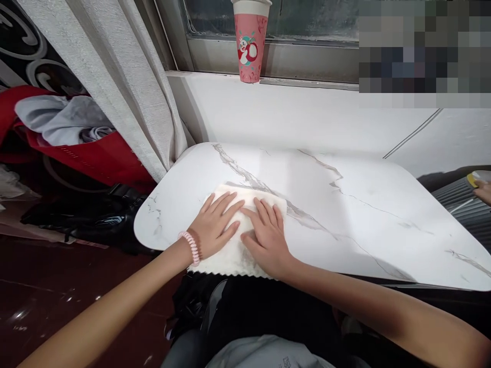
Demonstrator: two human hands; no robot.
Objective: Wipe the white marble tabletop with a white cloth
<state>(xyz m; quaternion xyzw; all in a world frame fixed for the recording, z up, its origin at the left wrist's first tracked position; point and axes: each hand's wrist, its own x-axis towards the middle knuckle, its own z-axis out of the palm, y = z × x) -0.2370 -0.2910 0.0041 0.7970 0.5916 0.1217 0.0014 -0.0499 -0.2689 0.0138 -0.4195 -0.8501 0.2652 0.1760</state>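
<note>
A cream cloth [245, 263] with a zigzag edge lies spread on the white marble-patterned tabletop [368, 214], its near edge reaching the table's front. My left hand [213, 225] rests flat on the cloth's left part, fingers stretched out, a pink coil band around the wrist. Flat on the right part of the cloth is my right hand [268, 237], its fingers spread and pointing away from me. The fingertips of both hands come close together near the middle of the cloth. Neither hand grips anything.
A pink paper cup [251, 48] stands on the window sill behind the table. At left hang a pale curtain [115, 61] and a red bag [92, 158] with grey cloth in it. Another person's hand [484, 191] shows at the right edge, by a grey ribbed object [456, 197].
</note>
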